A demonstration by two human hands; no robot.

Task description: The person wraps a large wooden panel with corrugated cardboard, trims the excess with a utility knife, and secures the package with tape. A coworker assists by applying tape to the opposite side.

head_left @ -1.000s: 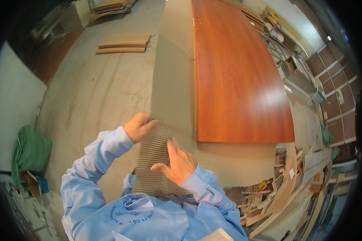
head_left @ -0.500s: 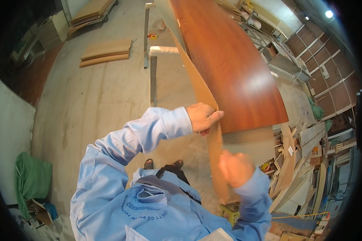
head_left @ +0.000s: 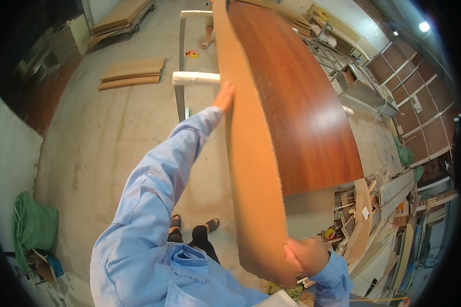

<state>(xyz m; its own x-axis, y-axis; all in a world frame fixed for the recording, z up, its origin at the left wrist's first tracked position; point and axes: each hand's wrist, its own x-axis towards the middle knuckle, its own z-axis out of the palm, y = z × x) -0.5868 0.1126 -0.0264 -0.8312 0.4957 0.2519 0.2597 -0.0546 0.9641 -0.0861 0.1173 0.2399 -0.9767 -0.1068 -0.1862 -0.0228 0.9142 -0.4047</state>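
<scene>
Our right hand (head_left: 308,257) grips the cardboard (head_left: 253,174) near us; it runs lengthwise away, left of the panel (head_left: 312,112); our left hand (head_left: 224,97) touches farther along, grip unclear

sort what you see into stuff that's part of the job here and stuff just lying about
Seemingly in the job:
corrugated cardboard, with left hand and right hand on it
reddish-brown panel
white-wrapped bar, apparently a support

Seemingly just lying about:
green bundle
wood scraps
tape roll, untouched
</scene>
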